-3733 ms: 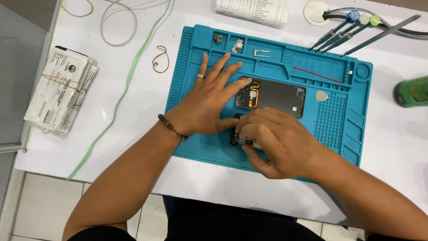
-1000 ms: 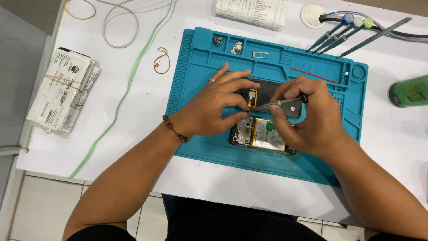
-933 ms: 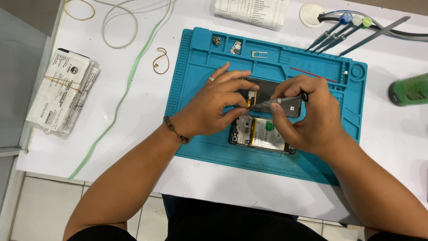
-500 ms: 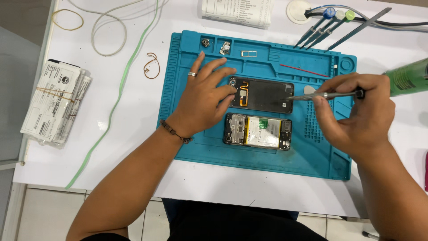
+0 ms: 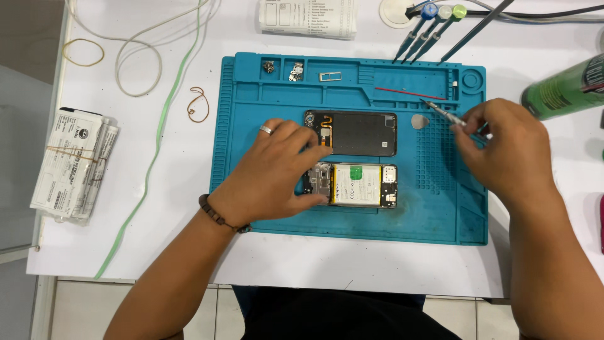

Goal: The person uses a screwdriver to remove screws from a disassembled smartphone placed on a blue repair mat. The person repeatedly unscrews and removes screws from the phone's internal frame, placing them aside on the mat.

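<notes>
L hand [image 5: 277, 173] flat, released, on opened phone [image 5: 355, 185] | R hand [image 5: 503, 148] grip pinching screwdriver [image 5: 443, 114] | white banded packet [image 5: 74, 164] far left of surface

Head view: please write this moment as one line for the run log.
left hand: resting on opened phone | right hand: holding screwdriver above blue mat | back cover: lies beside phone

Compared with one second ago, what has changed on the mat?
The right hand moved right, off the open phone, and carried the screwdriver away to the mat's right side. The dark back cover now lies uncovered above the phone. The left hand stayed on the phone's left end.
</notes>
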